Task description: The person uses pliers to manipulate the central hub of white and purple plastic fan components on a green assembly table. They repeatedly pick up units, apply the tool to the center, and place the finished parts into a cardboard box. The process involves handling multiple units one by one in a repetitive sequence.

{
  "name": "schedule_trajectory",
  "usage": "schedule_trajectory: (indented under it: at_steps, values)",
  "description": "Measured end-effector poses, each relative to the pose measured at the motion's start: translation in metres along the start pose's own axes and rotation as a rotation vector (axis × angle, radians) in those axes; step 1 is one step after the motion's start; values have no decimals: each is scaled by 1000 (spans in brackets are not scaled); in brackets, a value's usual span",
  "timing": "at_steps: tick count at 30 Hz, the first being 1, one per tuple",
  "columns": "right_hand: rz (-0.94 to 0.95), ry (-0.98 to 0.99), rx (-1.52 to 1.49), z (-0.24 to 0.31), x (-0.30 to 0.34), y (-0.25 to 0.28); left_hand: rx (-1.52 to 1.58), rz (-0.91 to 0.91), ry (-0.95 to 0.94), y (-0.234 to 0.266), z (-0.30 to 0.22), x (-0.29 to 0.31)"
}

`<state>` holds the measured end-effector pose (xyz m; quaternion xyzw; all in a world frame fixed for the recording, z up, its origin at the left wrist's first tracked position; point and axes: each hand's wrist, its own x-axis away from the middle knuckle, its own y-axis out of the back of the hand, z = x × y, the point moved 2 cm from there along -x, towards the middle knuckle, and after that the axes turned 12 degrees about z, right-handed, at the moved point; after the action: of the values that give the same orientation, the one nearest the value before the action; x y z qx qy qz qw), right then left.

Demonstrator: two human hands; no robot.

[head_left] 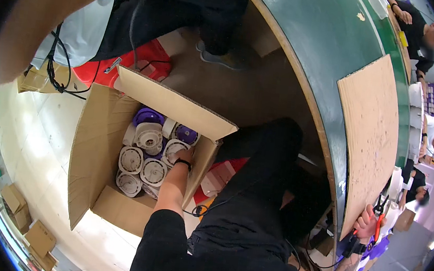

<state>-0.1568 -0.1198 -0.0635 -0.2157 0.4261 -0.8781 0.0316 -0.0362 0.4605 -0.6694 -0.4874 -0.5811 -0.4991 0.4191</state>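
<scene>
My left hand [183, 156] reaches down into an open cardboard box [113, 178] and touches a white round plastic housing [173, 147] near the box's right side. Its fingers blend into the part, so their grip is unclear. Around it lie several similar white housings [153, 172] with round slotted faces, and a few purple parts [149, 116] at the far end. Far to the right, at the table's edge, my right hand [366, 223] is closed on pliers [378, 219] with red handles and dark jaws, which point upward.
A green table [315, 40] with a curved wooden edge carries a wooden board [370, 140]. Beyond the box are a red plastic stool or bin [156, 61] and a seated person's dark-clothed legs [187, 7]. More people sit along the table at right. Cardboard boxes [40, 238] stand at lower left.
</scene>
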Motion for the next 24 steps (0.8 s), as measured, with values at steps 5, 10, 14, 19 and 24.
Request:
schedule_trajectory:
  at_steps: [5, 10, 14, 19, 24]
  values:
    - [-15, -3, 11, -4, 12, 4, 163, -231, 310, 15, -2, 11]
    - [-9, 16, -29, -1, 9, 8, 555, -397, 130, -1, 54, 11]
    - [46, 12, -29, -4, 5, 7, 641, -593, -277, 6, 75, 65]
    - [93, 34, 11, -8, -6, -2, 1208, -819, -468, 33, 74, 171]
    - [149, 38, 39, -13, -7, -5, 2001, -308, -1132, 86, 18, 341]
